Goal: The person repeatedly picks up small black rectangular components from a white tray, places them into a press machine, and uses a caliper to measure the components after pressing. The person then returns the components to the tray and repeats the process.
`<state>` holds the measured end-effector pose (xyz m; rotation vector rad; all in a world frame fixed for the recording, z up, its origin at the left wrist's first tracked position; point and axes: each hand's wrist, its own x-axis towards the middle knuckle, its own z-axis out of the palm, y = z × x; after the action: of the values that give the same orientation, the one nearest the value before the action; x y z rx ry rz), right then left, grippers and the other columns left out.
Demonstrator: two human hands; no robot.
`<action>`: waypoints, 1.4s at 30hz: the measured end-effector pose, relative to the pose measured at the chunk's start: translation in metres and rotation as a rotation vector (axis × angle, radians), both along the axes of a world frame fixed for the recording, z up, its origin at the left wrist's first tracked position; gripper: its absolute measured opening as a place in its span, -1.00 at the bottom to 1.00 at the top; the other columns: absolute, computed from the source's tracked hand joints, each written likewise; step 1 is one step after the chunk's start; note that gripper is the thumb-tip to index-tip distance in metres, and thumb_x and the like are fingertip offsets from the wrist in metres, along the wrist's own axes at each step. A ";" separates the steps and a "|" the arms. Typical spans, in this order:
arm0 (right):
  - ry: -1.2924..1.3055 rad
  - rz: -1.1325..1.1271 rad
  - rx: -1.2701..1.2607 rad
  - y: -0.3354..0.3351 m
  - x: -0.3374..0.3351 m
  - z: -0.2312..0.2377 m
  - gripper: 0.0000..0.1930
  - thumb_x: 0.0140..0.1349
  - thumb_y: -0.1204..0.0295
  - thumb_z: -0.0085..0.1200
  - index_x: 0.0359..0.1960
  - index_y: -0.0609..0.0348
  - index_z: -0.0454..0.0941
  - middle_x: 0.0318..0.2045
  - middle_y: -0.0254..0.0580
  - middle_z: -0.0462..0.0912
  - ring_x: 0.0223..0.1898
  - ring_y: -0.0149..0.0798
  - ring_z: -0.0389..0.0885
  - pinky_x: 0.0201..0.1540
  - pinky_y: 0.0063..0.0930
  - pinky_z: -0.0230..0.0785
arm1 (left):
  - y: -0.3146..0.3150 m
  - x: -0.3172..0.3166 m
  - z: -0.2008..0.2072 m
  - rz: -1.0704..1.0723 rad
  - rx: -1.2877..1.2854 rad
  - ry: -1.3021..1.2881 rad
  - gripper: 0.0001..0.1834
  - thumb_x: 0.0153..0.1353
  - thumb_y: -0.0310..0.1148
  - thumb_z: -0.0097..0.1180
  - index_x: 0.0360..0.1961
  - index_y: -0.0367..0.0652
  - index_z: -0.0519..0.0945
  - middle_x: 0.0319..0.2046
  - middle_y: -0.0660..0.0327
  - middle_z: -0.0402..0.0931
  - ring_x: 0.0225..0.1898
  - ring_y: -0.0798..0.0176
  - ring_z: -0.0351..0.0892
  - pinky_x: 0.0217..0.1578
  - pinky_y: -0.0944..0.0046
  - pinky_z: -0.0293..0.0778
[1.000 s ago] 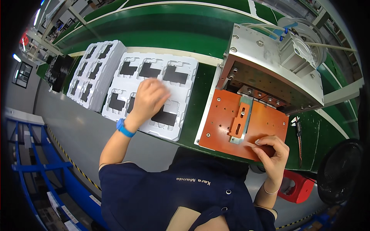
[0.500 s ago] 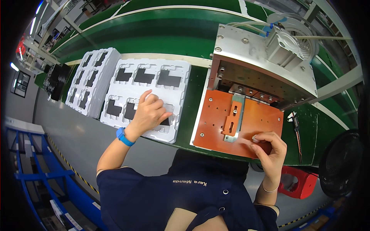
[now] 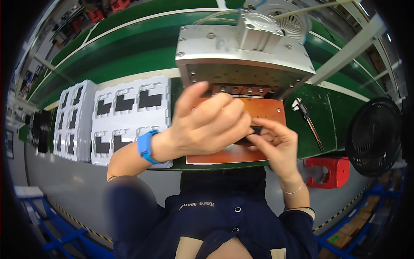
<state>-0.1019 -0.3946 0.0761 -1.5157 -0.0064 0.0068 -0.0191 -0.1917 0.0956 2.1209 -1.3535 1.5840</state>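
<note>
held piece (image 3: pixel 257 129): black | plate (image 3: pixel 271 110): orange | tray (image 3: pixel 123 122): white | wristband (image 3: pixel 145 146): blue

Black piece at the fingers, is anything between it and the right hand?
Nothing visible stands between the right hand and the black piece, which shows between that hand's thumb and index finger. The left hand hides the rest, so I can't judge there.

I am wearing a navy shirt (image 3: pixel 172 228) with short sleeves (image 3: pixel 297 226), and the right one is showing a thin beige edge. Round buttons (image 3: pixel 236 230), pale letters (image 3: pixel 196 205) and beige panels (image 3: pixel 188 248) are decorating its front. A blue wristband (image 3: pixel 145 146) is circling my left wrist (image 3: pixel 163 147), a slim bracelet (image 3: pixel 293 190) my right wrist (image 3: pixel 290 183).
</note>
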 end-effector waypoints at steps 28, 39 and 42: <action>-0.778 0.143 -1.341 -0.013 0.052 -0.010 -0.66 -0.04 0.50 0.20 -0.14 0.08 0.65 -0.18 -0.34 0.55 -0.09 -0.17 0.49 -0.10 -0.22 0.40 | 0.017 -0.030 -0.034 -0.288 0.488 0.991 -0.14 0.12 0.26 0.17 0.25 -0.21 0.44 0.30 0.01 0.33 0.33 -0.01 0.28 0.29 -0.18 0.16; -0.780 0.144 -1.039 -0.024 0.054 -0.021 -0.75 -0.04 0.54 0.20 -0.25 0.16 0.57 -0.18 -0.25 0.65 -0.05 -0.12 0.57 0.01 -0.22 0.39 | 0.017 -0.029 -0.035 -0.288 0.490 0.982 -0.14 0.13 0.26 0.16 0.25 -0.20 0.43 0.28 0.01 0.34 0.32 0.00 0.29 0.29 -0.16 0.17; -0.783 0.190 -1.138 -0.019 0.054 -0.012 -0.76 -0.02 0.54 0.19 -0.26 0.16 0.56 -0.17 -0.28 0.66 -0.02 -0.14 0.58 0.03 -0.20 0.38 | 0.017 -0.030 -0.036 -0.289 0.484 0.981 -0.14 0.13 0.26 0.16 0.25 -0.20 0.44 0.28 0.01 0.34 0.31 0.00 0.30 0.29 -0.15 0.17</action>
<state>-0.0479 -0.4140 0.0637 -2.5460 -0.9047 -0.5057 -0.0486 -0.1749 0.0596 2.2574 -1.5811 0.0065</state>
